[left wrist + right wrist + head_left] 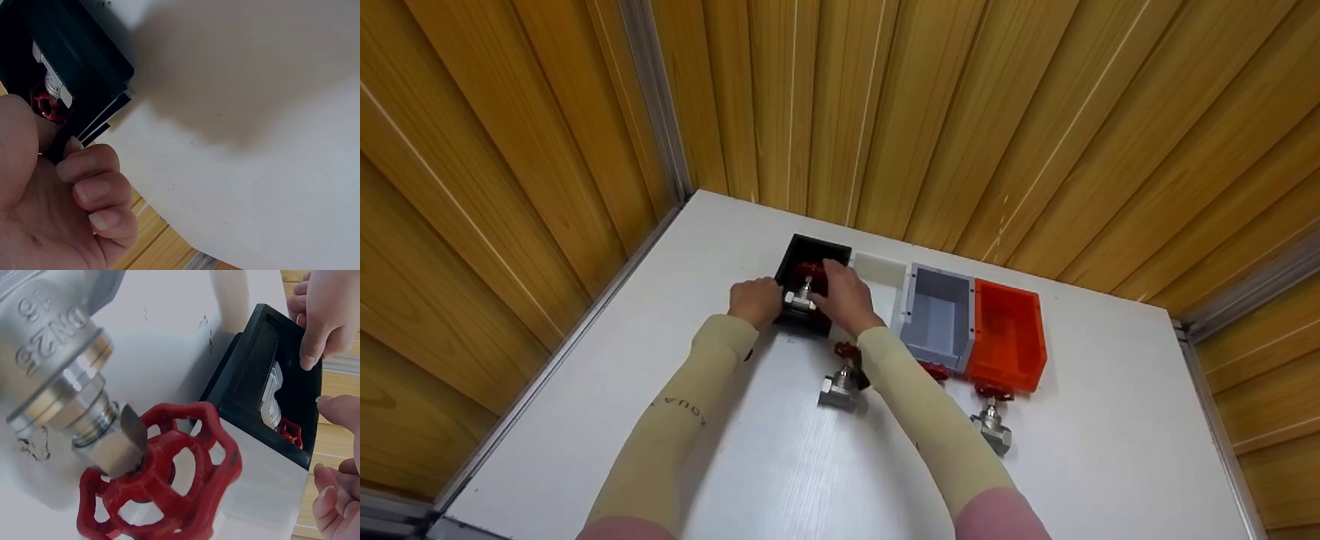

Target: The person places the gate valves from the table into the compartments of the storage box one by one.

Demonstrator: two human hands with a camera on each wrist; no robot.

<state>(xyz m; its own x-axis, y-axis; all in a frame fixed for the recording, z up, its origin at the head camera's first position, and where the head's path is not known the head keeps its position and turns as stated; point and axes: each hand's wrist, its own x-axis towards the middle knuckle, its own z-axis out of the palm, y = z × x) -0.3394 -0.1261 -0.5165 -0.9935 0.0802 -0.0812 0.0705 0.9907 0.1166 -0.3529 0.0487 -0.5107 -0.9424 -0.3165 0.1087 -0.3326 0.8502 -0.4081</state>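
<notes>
A black bin stands at the left end of a row of bins, with a metal gate valve lying inside it, its red handwheel toward the back. My left hand pinches the bin's left wall, thumb inside and curled fingers outside, as the right wrist view shows. Over the bin's other side is my right hand. In the right wrist view its fingers are bent loosely near the rim, apart from the valve, with nothing between them.
White, grey and orange bins continue the row rightward. Before them on the white table lie more red-wheeled valves, one near the black bin, another near the orange bin. Wood-patterned walls enclose the table.
</notes>
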